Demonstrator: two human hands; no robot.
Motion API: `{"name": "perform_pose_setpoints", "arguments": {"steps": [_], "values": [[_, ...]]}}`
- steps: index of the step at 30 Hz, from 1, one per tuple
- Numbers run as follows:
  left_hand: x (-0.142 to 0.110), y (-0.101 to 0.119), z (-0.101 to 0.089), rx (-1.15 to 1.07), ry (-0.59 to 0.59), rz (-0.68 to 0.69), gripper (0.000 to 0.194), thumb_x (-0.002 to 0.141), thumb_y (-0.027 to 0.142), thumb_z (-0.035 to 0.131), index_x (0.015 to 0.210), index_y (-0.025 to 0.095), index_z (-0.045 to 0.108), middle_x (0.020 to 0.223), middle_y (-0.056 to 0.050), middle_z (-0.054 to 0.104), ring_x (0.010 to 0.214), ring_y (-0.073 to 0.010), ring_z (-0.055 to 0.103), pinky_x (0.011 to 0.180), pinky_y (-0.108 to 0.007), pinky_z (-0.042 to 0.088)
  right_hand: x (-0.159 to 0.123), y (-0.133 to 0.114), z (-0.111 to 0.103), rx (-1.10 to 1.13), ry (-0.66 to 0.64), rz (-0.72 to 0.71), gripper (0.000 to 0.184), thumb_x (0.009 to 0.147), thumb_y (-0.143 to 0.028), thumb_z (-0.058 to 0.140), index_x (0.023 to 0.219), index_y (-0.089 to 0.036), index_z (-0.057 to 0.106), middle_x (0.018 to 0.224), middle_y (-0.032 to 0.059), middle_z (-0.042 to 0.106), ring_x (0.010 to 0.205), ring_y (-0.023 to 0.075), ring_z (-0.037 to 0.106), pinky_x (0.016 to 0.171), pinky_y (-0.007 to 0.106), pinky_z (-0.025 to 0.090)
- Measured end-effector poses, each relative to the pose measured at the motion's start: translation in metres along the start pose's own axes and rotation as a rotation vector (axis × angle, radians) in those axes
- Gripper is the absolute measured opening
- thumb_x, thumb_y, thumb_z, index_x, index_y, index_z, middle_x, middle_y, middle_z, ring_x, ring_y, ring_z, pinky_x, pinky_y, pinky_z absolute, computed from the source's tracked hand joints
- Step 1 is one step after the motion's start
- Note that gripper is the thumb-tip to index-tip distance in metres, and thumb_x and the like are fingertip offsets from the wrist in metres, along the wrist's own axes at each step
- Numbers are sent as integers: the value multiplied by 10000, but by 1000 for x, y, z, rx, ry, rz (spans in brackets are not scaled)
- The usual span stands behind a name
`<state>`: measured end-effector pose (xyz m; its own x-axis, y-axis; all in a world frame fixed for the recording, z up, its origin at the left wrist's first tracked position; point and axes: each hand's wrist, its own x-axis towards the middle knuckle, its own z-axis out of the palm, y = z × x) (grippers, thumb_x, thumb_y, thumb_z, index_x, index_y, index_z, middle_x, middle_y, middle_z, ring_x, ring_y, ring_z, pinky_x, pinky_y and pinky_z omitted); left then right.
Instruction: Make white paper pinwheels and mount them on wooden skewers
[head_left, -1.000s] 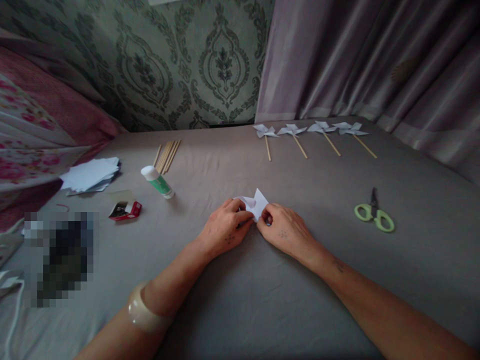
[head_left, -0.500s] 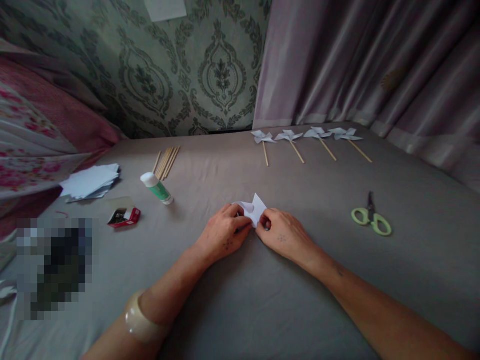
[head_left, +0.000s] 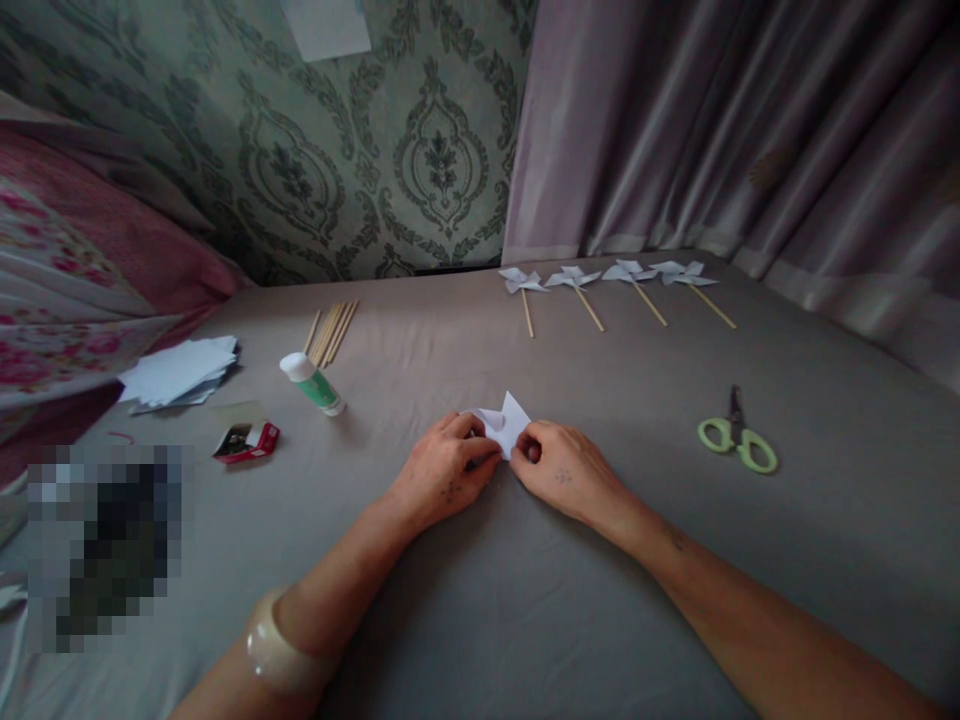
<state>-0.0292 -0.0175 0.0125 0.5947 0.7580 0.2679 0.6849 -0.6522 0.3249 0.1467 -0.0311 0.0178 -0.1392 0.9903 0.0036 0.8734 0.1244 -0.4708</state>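
A small white paper pinwheel (head_left: pixel 511 420), partly folded, is between my two hands just above the grey cloth. My left hand (head_left: pixel 448 462) pinches its left side, and a curled flap shows beside those fingers. On the right, my right hand (head_left: pixel 564 468) pinches the paper near its lower edge, thumb and forefinger pressed together. One pointed corner stands up away from me. Fingers cover the paper's lower part and most of its middle.
Several finished pinwheels on sticks (head_left: pixel 577 280) lie along the back. Green-handled scissors (head_left: pixel 739 440) rest at right. To the left are a glue stick (head_left: pixel 313 384), wooden sticks (head_left: pixel 334 332), a red box (head_left: pixel 246 440) of small items and a paper stack (head_left: pixel 184 370).
The view has tilted up slightly, so everything sits a little lower and more of the wall sheet shows. Both hands keep their pinch on the paper, with barely any movement.
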Motion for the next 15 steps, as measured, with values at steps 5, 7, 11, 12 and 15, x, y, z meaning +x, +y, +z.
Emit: {"name": "perform_pose_setpoints", "arguments": {"steps": [5, 7, 11, 12, 15], "values": [[0, -1, 0, -19, -1, 2, 200, 876, 246, 545, 916, 211, 738, 961, -77, 641, 891, -194, 580, 809, -331, 490, 1, 0, 2, 26, 23, 12, 175, 830, -261, 535, 722, -188, 650, 725, 49, 671, 668, 166, 592, 582, 269, 340], [0, -1, 0, -22, -3, 0, 198, 872, 242, 550, 936, 214, 735, 969, -76, 642, 897, -195, 582, 814, -334, 490, 1, 1, 3, 28, 30, 4, 178, 826, -250, 529, 705, -190, 645, 719, 45, 669, 662, 166, 588, 576, 269, 332], [0, -1, 1, -13, -3, -4, 209, 862, 225, 558, 987, 214, 726, 983, -73, 644, 896, -192, 581, 820, -332, 491, 3, 4, 3, 62, 19, -4, 175, 812, -238, 537, 685, -194, 650, 693, 36, 667, 643, 159, 586, 570, 263, 331], [0, -1, 1, -10, -2, -3, 211, 862, 225, 558, 990, 215, 725, 985, -73, 643, 893, -191, 581, 817, -329, 491, 4, 5, 2, 80, 11, -2, 174, 810, -239, 543, 688, -194, 658, 692, 35, 670, 645, 156, 590, 575, 259, 339], [0, -1, 1, -8, -3, -8, 216, 862, 228, 557, 1001, 224, 723, 988, -72, 640, 892, -188, 581, 809, -324, 492, 5, 6, 1, 137, -14, 8, 163, 808, -256, 569, 711, -195, 686, 708, 35, 686, 668, 157, 611, 600, 250, 368]]}}
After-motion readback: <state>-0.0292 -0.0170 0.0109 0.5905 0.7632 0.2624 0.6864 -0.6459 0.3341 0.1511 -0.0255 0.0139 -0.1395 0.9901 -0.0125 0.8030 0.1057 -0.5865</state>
